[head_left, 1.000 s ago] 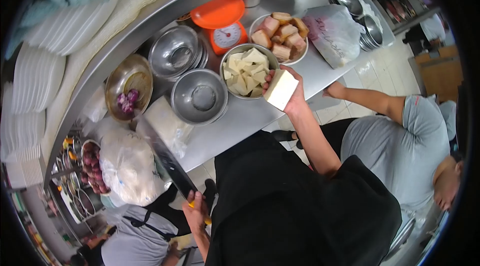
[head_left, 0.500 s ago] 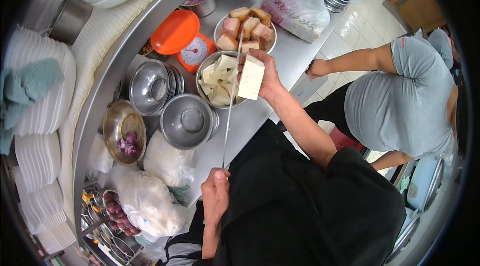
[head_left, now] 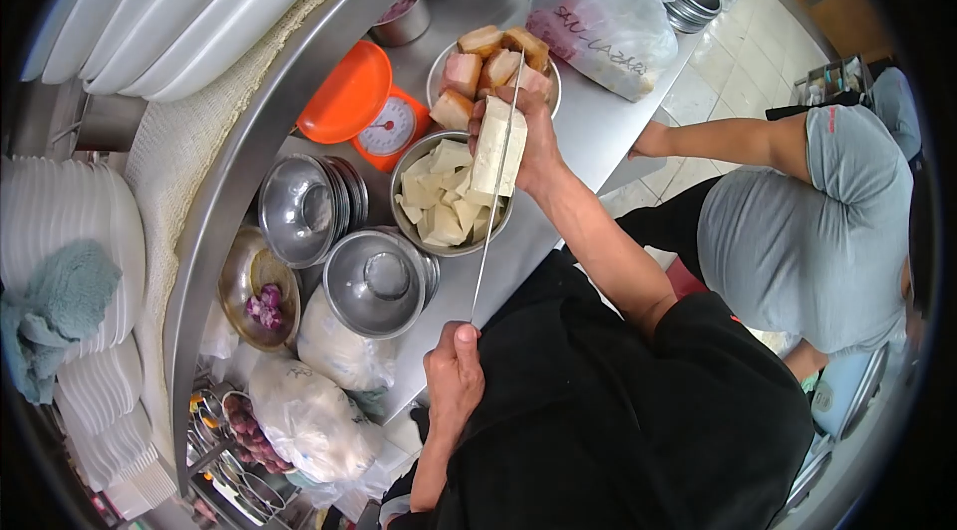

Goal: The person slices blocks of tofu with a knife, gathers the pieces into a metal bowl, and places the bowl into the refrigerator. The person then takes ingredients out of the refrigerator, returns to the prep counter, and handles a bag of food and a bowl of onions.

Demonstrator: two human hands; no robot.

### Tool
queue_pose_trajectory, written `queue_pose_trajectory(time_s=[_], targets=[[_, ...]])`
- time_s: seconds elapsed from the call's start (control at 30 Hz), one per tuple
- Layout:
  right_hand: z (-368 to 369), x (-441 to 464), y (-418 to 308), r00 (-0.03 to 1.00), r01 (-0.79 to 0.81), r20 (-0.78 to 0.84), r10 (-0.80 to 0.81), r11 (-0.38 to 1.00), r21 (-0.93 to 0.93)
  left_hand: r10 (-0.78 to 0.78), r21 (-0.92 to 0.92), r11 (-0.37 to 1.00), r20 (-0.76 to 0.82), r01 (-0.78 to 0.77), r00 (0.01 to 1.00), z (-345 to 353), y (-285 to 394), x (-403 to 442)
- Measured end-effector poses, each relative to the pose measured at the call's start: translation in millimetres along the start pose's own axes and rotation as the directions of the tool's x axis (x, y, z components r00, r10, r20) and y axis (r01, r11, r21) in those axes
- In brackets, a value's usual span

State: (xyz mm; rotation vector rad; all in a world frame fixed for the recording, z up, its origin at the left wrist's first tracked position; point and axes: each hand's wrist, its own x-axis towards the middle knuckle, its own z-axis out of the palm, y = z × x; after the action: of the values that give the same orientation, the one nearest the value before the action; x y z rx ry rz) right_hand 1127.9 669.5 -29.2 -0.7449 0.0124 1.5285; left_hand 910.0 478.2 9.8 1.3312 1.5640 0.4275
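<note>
My left hand (head_left: 455, 376) is closed around the handle end of a long, thin knife (head_left: 486, 259), its blade pointing up and away. My right hand (head_left: 538, 146) grips a pale block of tofu (head_left: 495, 159) from the side and below. The blade lies lengthwise across the block's face; how deep it sits, I cannot tell. Just below the block, a metal bowl (head_left: 461, 249) holds white cut tofu pieces (head_left: 436, 193). Behind my right hand, another bowl (head_left: 554, 99) holds chunks of browned pork belly (head_left: 462, 73).
An orange kitchen scale (head_left: 384, 134) stands left of the bowls. Stacked metal bowls (head_left: 374, 283), a bowl with purple onion (head_left: 264, 306) and a filled plastic bag (head_left: 603, 26) are on the counter. White plates (head_left: 75, 231) line a shelf at left. A person in grey (head_left: 802, 226) stands at right.
The knife has moved right, from beside the tofu block to across its face. My left hand has shifted up and right. The view has shifted slightly.
</note>
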Motion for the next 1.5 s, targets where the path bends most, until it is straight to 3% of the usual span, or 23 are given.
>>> queue_pose_trajectory(time_s=[0.27,0.47,1.3,1.4,1.47,1.5], targets=[[-3.5,19.2,-5.3,0.998,-0.045,0.041,0.047,0.998,-0.054,-0.018,0.025,1.0,-0.03,0.019,0.999,5.6,1.2,12.1],[15.9,16.4,-10.8,0.999,-0.004,-0.053,0.0,0.997,-0.076,-0.069,0.084,0.994,-0.032,0.072,0.997,4.4,7.8,16.8],[11.2,24.3,4.8,0.97,-0.186,0.165,0.181,0.982,0.014,-0.092,0.111,0.988,-0.131,0.107,0.987,31.0,-10.4,52.2],[11.7,25.4,2.1,0.979,-0.178,0.106,0.174,0.983,0.036,-0.307,-0.049,0.95,0.026,0.308,0.951,16.3,9.9,47.1],[14.4,24.5,-3.1,0.977,-0.202,0.074,0.2,0.979,0.022,-0.349,-0.174,0.915,0.117,0.365,0.93,9.7,16.7,45.7],[7.3,26.5,-7.2,0.951,-0.249,0.203,0.235,0.968,0.044,-0.365,-0.232,0.889,0.162,0.395,0.917,6.4,19.2,45.7]])
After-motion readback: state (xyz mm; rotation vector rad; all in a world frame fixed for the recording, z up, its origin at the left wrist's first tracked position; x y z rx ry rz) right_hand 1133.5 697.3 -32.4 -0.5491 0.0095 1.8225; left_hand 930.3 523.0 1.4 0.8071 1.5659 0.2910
